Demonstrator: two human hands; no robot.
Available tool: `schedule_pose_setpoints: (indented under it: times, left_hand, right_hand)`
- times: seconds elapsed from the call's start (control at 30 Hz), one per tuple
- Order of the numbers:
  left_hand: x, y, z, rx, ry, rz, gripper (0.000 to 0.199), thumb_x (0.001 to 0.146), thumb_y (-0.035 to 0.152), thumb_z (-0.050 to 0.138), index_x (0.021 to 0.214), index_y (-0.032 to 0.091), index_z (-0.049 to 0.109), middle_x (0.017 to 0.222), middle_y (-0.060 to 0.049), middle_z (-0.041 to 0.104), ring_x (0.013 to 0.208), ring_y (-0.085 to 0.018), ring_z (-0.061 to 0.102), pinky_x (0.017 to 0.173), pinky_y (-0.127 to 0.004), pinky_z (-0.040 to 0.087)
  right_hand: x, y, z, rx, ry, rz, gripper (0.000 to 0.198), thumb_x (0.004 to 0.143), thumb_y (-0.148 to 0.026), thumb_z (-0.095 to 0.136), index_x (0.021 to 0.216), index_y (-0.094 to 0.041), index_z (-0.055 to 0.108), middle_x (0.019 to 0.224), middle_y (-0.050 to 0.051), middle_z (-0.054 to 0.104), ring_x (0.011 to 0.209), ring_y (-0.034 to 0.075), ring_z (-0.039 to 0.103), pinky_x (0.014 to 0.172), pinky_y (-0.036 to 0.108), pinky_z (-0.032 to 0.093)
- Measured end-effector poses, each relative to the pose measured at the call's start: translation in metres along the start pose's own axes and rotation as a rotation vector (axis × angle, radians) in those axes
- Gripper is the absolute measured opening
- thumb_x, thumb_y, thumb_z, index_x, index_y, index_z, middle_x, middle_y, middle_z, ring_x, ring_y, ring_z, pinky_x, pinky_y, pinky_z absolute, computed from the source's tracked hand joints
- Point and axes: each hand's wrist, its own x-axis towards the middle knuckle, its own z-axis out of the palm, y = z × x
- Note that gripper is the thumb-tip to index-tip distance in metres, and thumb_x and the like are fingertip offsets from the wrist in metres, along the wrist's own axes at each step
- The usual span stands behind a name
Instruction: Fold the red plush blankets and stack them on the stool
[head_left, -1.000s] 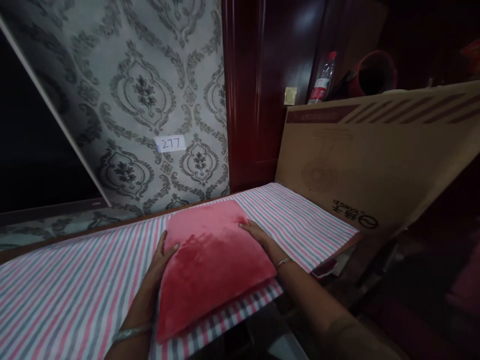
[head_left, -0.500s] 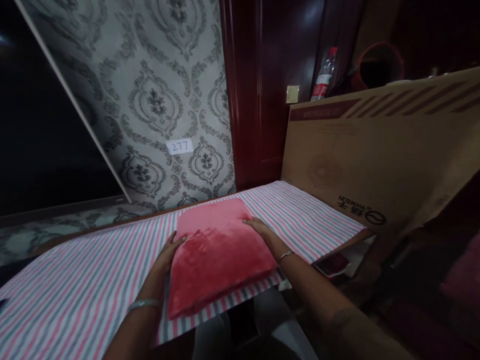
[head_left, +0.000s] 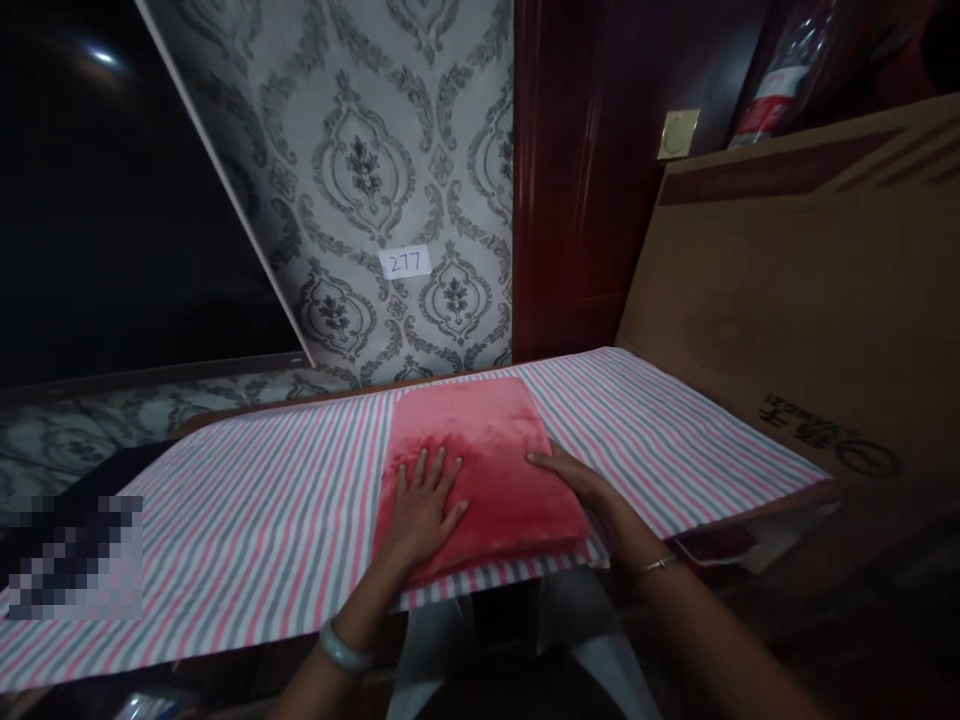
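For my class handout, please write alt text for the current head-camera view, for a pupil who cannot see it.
A person's left hand rests spread on a pink-and-red plush item, while the right hand touches its right edge. The item lies on a striped cloth, before a patterned wall bearing a card marked 277.

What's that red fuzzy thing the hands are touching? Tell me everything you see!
The red fuzzy thing looks like soft plush cloth, paler pink toward the wall, with darker patches around the middle. It's thick, roughly rectangular, and lies flat on the striped cloth. The left hand spreads on top; the right hand touches its right edge, thumb on top.
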Motion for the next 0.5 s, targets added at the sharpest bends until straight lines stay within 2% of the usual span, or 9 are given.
schedule_pose_setpoints:
  times: [0.13, 0.3, 0.37, 0.5]
  left_hand:
    - [-0.002, 0.01, -0.004, -0.031, -0.106, 0.029, 0.059, 0.098, 0.046, 0.045, 0.153, 0.027, 0.035, 0.161, -0.01, 0.032, 0.15, -0.038, 0.017, 0.114, -0.07, 0.016]
    - [-0.03, 0.02, -0.032, -0.22, -0.195, 0.112, 0.053, 0.102, 0.041, 0.037, 0.154, 0.029, 0.032, 0.16, -0.007, 0.034, 0.149, -0.028, 0.026, 0.118, -0.06, 0.021]
    - [-0.051, 0.014, -0.042, -0.271, -0.166, 0.11, 0.052, 0.102, 0.039, 0.038, 0.152, 0.028, 0.034, 0.159, -0.008, 0.037, 0.148, -0.026, 0.03, 0.119, -0.057, 0.024]
    - [-0.086, -0.003, -0.049, -0.289, -0.015, 0.044, 0.063, 0.094, 0.043, 0.056, 0.151, 0.026, 0.036, 0.157, -0.013, 0.037, 0.144, -0.032, 0.035, 0.115, -0.056, 0.032]
  right_hand:
    - [0.0, 0.01, -0.008, -0.046, 0.148, -0.03, 0.071, 0.061, -0.04, 0.085, 0.124, -0.022, 0.057, 0.118, 0.009, 0.072, 0.103, 0.033, 0.068, 0.095, 0.049, 0.052]
    - [-0.011, 0.006, -0.007, 0.007, 0.121, 0.037, 0.068, 0.069, -0.042, 0.08, 0.13, -0.025, 0.055, 0.117, 0.008, 0.072, 0.102, 0.033, 0.07, 0.093, 0.05, 0.054]
    - [-0.023, 0.003, -0.004, 0.021, 0.118, 0.028, 0.067, 0.073, -0.044, 0.077, 0.134, -0.028, 0.053, 0.123, 0.007, 0.07, 0.107, 0.032, 0.068, 0.095, 0.049, 0.054]
    - [-0.044, 0.006, -0.005, -0.041, 0.128, 0.007, 0.073, 0.076, -0.044, 0.077, 0.141, -0.03, 0.049, 0.137, 0.005, 0.061, 0.122, 0.031, 0.06, 0.105, 0.048, 0.049]
